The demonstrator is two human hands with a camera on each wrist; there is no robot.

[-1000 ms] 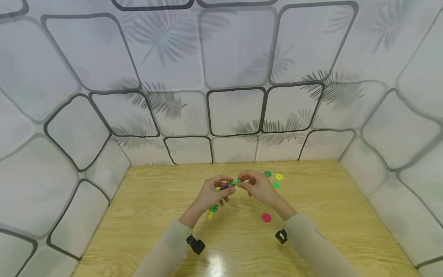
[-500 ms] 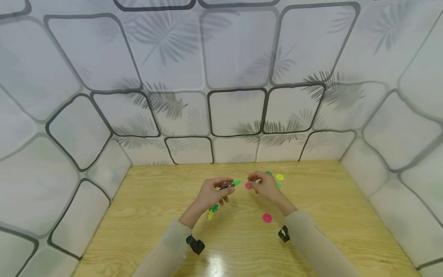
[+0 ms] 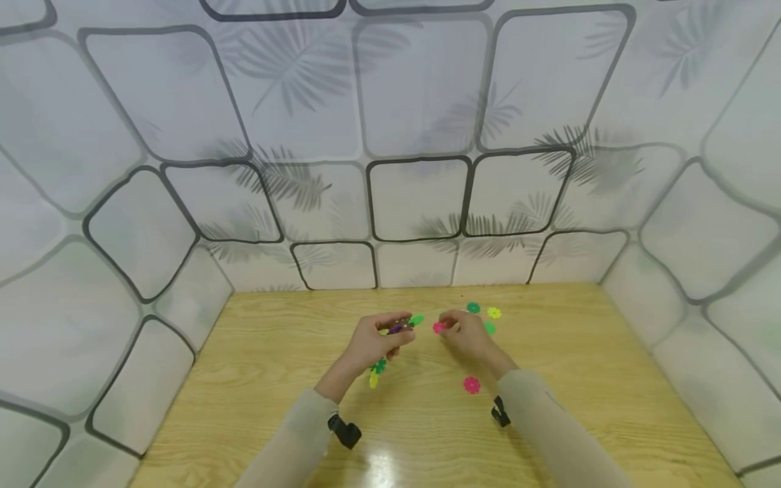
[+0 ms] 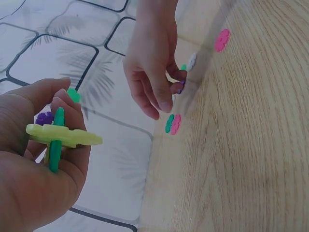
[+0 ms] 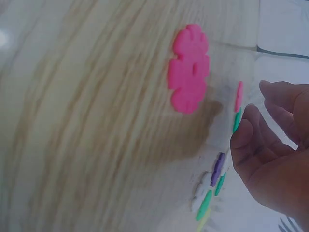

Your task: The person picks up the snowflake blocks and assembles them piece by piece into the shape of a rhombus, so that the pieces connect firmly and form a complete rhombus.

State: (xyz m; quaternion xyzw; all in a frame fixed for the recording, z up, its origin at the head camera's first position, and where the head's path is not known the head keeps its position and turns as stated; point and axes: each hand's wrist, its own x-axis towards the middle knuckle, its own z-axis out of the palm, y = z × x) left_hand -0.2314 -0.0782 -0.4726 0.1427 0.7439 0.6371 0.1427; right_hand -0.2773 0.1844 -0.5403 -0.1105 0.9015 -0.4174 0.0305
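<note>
My left hand [image 3: 381,337] holds a joined cluster of flower-shaped interlocking discs. In the left wrist view, a yellow disc [image 4: 67,135] crosses a green disc [image 4: 56,152], with a purple disc [image 4: 44,118] behind them and a light green disc [image 4: 74,94] past the fingertips. My right hand [image 3: 470,333] is low over the far part of the table, fingers bent and nothing visible between them. Near its fingertips lie a pink disc [image 5: 239,96] and a green disc [image 5: 236,120]. A purple disc [image 5: 217,169] lies beside that hand too.
On the wooden table [image 3: 274,420], another pink disc [image 3: 472,385] lies nearer the body. Behind the right hand are a dark green disc [image 3: 473,308], a yellow disc [image 3: 494,312] and a light green disc [image 3: 490,328]. Patterned fabric walls [image 3: 415,196] stand around the table.
My right hand has left the cluster, moved right and come down toward the loose discs, uncovering the pink disc by its fingertips. The left hand stays almost in place with the cluster.
</note>
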